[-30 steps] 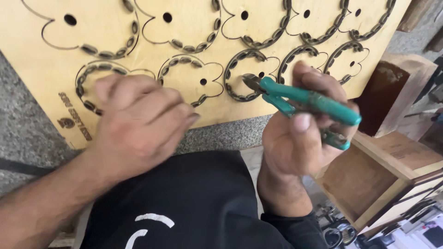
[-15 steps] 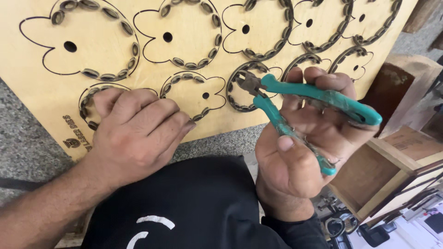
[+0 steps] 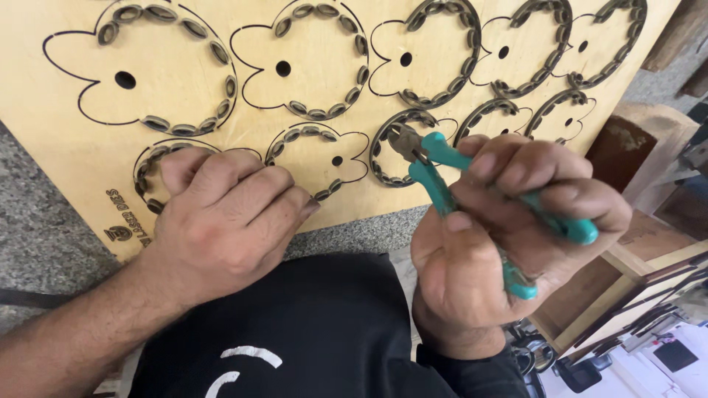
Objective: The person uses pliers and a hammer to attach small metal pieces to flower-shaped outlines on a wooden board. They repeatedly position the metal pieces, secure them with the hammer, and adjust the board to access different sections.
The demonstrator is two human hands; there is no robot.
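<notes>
A pale plywood die board (image 3: 354,29) with several flower-shaped cut outlines lined by dark metal strips lies on a grey speckled surface. My left hand (image 3: 221,221) rests knuckles-up on the board's near edge, fingers curled over a lower-left outline. My right hand (image 3: 501,243) grips a pair of teal-handled pliers (image 3: 442,173). The pliers' metal jaws touch the dark strip of a lower-row outline (image 3: 391,155) near the board's middle.
Grey speckled countertop (image 3: 44,221) shows left of and under the board. Wooden boxes or drawers (image 3: 649,250) stand at the right. My dark garment (image 3: 295,332) fills the bottom centre. Dark tools lie at the lower right.
My right hand has lowered and turned the pliers so the jaws now meet the strip on the lower-row outline. My left hand stayed on the board's edge, fingers shifting slightly.
</notes>
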